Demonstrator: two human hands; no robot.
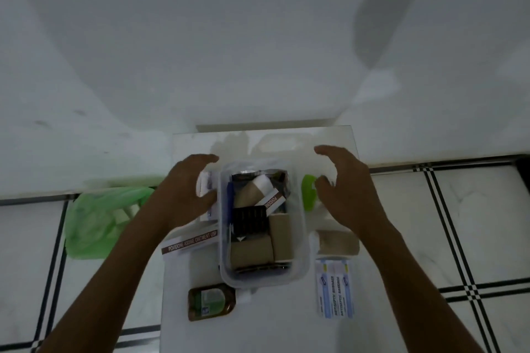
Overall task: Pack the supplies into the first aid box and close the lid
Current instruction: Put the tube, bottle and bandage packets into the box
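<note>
A clear plastic first aid box [301, 238] stands open in the middle of a small white table [258, 324]. Inside lie brown bandage rolls [252, 251], a black strip pack [250, 219], a blue pen and a povidone carton. My left hand [186, 192] hovers at the box's left side, fingers spread, holding nothing. My right hand [347, 183] hovers at the right side, also spread and empty. Outside the box lie a povidone ointment carton [189, 241], a brown bottle [210, 301], antiseptic bandage packs [334, 286], a beige roll [337, 242] and a green item [308, 192].
A green plastic bag [94, 221] with white bottles lies on the tiled floor left of the table. A white wall rises behind the table. A small white carton [206, 183] sits half hidden under my left hand. The lid is not clearly seen.
</note>
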